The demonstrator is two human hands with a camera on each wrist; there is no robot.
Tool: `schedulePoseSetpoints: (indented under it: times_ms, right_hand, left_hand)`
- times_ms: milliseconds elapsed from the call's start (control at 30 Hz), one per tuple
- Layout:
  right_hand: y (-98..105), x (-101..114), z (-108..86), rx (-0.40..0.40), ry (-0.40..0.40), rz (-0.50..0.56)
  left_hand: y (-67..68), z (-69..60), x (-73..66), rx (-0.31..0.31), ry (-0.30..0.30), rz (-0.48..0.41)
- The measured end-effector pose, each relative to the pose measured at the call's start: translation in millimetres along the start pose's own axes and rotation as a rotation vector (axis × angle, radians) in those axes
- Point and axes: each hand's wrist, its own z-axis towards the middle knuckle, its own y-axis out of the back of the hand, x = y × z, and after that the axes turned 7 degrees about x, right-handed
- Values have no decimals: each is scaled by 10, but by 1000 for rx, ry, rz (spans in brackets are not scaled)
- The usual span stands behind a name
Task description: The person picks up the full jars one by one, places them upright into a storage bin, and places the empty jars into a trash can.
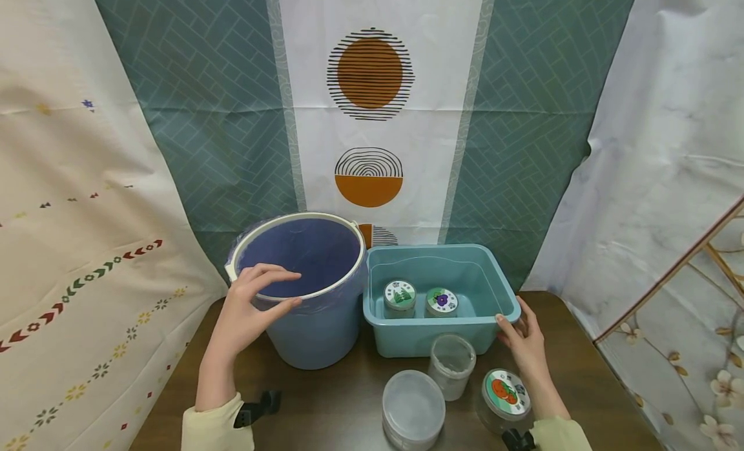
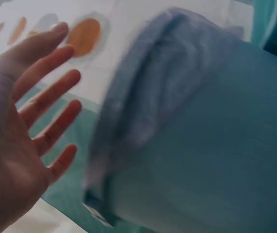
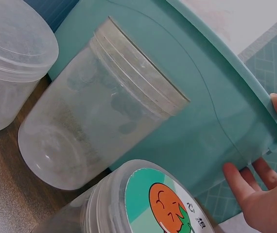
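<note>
My left hand (image 1: 247, 309) hovers at the near left rim of the blue bucket (image 1: 316, 338), fingers spread and holding nothing; in the left wrist view a gap shows between the hand (image 2: 26, 126) and the bucket (image 2: 201, 141). With thumb on the rim and fingers under it, my right hand (image 1: 527, 347) grips the near right corner of the teal basin (image 1: 407, 338). Inside the basin stand a green-labelled jar (image 1: 400, 296) and a purple-labelled jar (image 1: 442, 301). The right wrist view shows the hand (image 3: 269, 194) at the basin's corner (image 3: 211, 160).
In front of the basin stand an open clear jar (image 1: 452, 364), a jar with a plain translucent lid (image 1: 414, 406) and an orange-labelled jar (image 1: 504, 399). Patterned cloth (image 1: 372, 128) hangs behind the brown table (image 1: 325, 406), with more cloth at both sides.
</note>
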Motion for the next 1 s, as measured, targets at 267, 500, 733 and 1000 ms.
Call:
schedulePoseSetpoints:
  times_ms: [267, 500, 733, 1000]
  right_hand:
    - [-5, 1, 3, -2, -2, 17]
    - [-5, -14, 11, -2, 2, 25]
    - [-8, -9, 25, -5, 10, 35]
    - [-13, -11, 13, -3, 6, 29]
  left_hand:
    - [-125, -141, 238, -97, 15, -42]
    - [-141, -212, 348, -143, 7, -18]
    - [-162, -235, 424, -166, -10, 17]
    - [-191, -272, 441, -204, -25, 77]
